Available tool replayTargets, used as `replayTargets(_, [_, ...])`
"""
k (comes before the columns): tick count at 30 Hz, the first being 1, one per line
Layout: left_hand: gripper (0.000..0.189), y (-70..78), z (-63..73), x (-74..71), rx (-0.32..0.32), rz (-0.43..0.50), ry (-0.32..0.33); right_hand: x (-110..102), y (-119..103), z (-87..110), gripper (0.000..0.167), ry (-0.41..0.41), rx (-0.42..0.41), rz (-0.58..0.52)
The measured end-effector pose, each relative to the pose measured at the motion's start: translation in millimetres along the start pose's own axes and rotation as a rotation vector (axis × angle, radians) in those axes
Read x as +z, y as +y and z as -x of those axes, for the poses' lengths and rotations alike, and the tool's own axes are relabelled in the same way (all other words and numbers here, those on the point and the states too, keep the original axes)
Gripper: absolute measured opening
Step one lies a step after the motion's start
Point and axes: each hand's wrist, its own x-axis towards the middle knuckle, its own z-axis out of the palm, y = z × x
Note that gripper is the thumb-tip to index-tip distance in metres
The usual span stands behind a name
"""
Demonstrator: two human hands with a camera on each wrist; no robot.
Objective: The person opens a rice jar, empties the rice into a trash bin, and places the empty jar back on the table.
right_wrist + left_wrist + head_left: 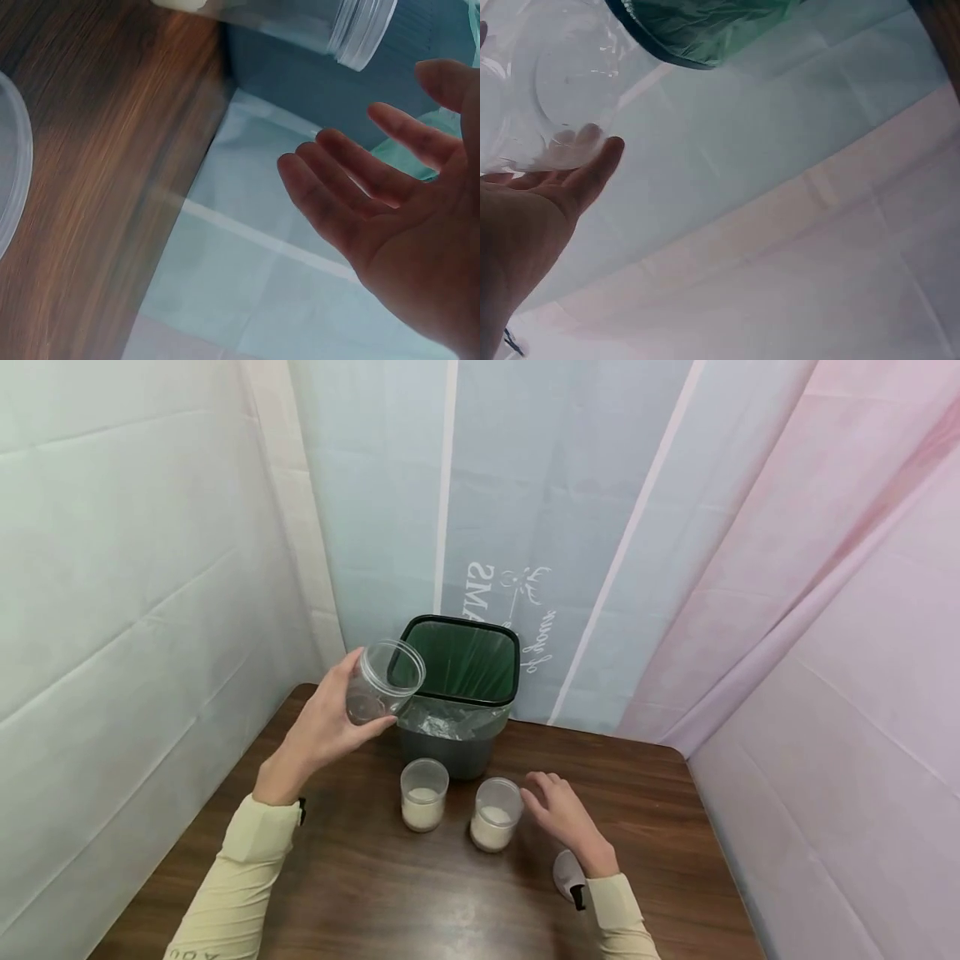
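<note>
My left hand [322, 718] grips a clear plastic jar [384, 681], tilted, its open mouth facing the bin's left rim. In the left wrist view the fingers wrap under the see-through jar [570, 82]. On the table stand two clear jars partly filled with something white: a left jar [423, 795] and a right jar [496, 814]. My right hand [562, 810] holds nothing; its fingers are loosely bent beside the right jar. The right wrist view shows that hand [397, 195] palm up to the camera, apart from the jar's threaded rim [365, 30].
A grey bin [450, 747] with a black rim and a clear liner stands at the table's back, behind the jars. A round translucent lid [567, 875] lies by my right wrist. Fabric curtains [570, 485] rise behind the brown table [375, 893] and on both sides.
</note>
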Motion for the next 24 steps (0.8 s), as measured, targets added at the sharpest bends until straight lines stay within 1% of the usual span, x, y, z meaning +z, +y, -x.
replayTargets(2, [0.108, -2.6, 6.9, 3.3, -0.001, 0.031, 0.017, 1.8, -1.9, -1.5, 0.036, 0.010, -0.016, 0.020])
replayTargets(5, [0.108, -8.2, 17.4, 8.9, -0.021, 0.056, 0.029, 4.1, -6.1, -3.7, 0.037, 0.016, -0.040, 0.031])
replayTargets(9, [0.109, -18.1, 32.9, 17.0, -0.050, 0.081, 0.013, 5.3, -11.7, -4.7, 0.040, 0.005, -0.081, 0.032])
replayTargets(13, [0.113, -27.5, 46.8, 23.1, -0.039, 0.093, -0.011, 7.3, -14.7, -5.2, 0.043, -0.004, -0.112, 0.036])
replayTargets(15, [0.113, -30.0, 52.1, 26.7, -0.031, 0.098, -0.016, 8.6, -15.0, -4.9, 0.043, -0.004, -0.112, 0.047])
replayTargets(17, [0.113, -31.4, 57.3, 30.6, -0.037, 0.101, -0.019, 10.0, -15.3, -4.5, 0.044, -0.015, -0.109, 0.049])
replayTargets(19, [0.113, -33.1, 63.1, 34.8, -0.056, 0.119, -0.026, 11.7, -16.1, -4.5, 0.046, -0.028, -0.113, 0.050])
replayTargets(20, [0.113, -34.2, 66.7, 36.9, -0.076, 0.131, -0.033, 13.0, -16.6, -4.5, 0.048, -0.036, -0.112, 0.055])
replayTargets(24, [0.115, -41.9, 81.2, 47.3, -0.179, 0.177, -0.057, 15.9, -20.1, -5.0, 0.056, -0.066, -0.122, 0.069])
